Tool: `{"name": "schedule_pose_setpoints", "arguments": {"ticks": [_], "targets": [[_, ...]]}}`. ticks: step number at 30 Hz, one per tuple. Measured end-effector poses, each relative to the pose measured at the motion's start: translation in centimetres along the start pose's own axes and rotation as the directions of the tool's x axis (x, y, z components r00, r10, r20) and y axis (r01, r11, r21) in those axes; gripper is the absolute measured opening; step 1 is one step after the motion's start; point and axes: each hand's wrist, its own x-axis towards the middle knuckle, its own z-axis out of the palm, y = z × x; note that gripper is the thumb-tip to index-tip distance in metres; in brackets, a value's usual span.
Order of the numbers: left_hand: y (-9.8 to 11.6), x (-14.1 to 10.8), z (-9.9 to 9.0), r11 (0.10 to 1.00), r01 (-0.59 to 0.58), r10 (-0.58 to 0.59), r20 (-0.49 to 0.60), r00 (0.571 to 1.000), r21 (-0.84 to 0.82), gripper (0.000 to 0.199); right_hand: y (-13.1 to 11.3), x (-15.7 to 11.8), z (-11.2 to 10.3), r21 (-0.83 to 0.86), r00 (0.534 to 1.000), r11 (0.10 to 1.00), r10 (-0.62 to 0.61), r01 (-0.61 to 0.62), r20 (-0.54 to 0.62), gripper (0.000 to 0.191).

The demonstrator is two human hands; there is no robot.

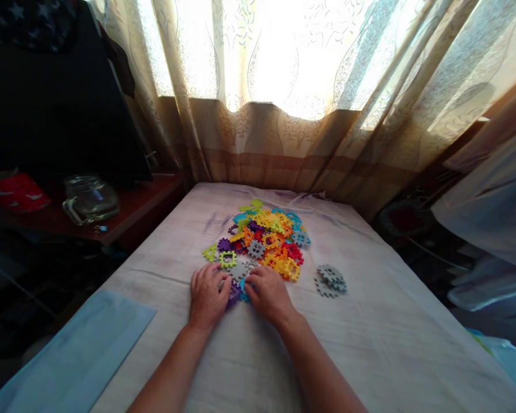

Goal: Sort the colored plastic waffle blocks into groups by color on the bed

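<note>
My left hand (pixel 208 293) rests low over the sheet with its fingers curled around the edge of a purple toothed plastic building piece (pixel 234 293). Opposite it, my right hand (pixel 270 291) has bent fingers and thumb closed at a light blue building piece (pixel 243 290). Purple and blue pieces lie side by side between the hands; whether they are joined I cannot tell. Just beyond the fingertips are a grey piece (pixel 238 270) and a lime square frame piece (pixel 227 259). Fingers partly hide the pieces they touch.
A heap of mixed-colour pieces (pixel 269 229) spreads beyond my hands. Several grey pieces (pixel 331 280) are stacked to the right. A pale blue sheet (pixel 81 344) lies at left front. A glass jar mug (pixel 90 198) and dark screen (pixel 55 109) stand on the side desk.
</note>
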Motion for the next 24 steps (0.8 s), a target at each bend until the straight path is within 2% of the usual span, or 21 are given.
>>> {"name": "schedule_pose_setpoints", "arguments": {"ticks": [5, 7, 9, 11, 19, 24], "targets": [[-0.2, 0.2, 0.2, 0.999, 0.016, -0.017, -0.022, 1.000, -0.047, 0.016, 0.5, -0.1, -0.4, 0.042, 0.997, 0.997, 0.067, -0.069, 0.049, 0.020], [-0.5, 0.4, 0.4, 0.996, 0.025, -0.028, -0.044, 0.999, -0.083, 0.016, 0.3, 0.1, -0.3, 0.026, 0.995, 0.995, 0.097, -0.097, 0.000, 0.016], [-0.8, 0.6, 0.5, 0.992, 0.035, -0.043, -0.067, 0.997, -0.125, 0.016, -0.2, 0.5, -0.1, 0.003, 0.990, 0.993, 0.117, -0.118, -0.079, 0.021], [-1.1, 0.8, 0.7, 0.985, 0.044, -0.060, -0.092, 0.994, -0.167, 0.017, -0.9, 1.0, 0.2, -0.023, 0.986, 0.991, 0.129, -0.132, -0.106, 0.026], [-1.6, 1.1, 1.0, 0.965, 0.056, -0.095, -0.143, 0.985, -0.255, 0.020, -3.5, 3.8, 0.8, -0.153, 0.982, 0.971, 0.188, -0.184, 0.010, 0.026], [-1.7, 1.1, 1.0, 0.965, 0.051, -0.093, -0.153, 0.984, -0.258, 0.022, -3.1, 3.2, -0.2, -0.146, 0.977, 0.967, 0.212, -0.209, 0.009, 0.028]]}}
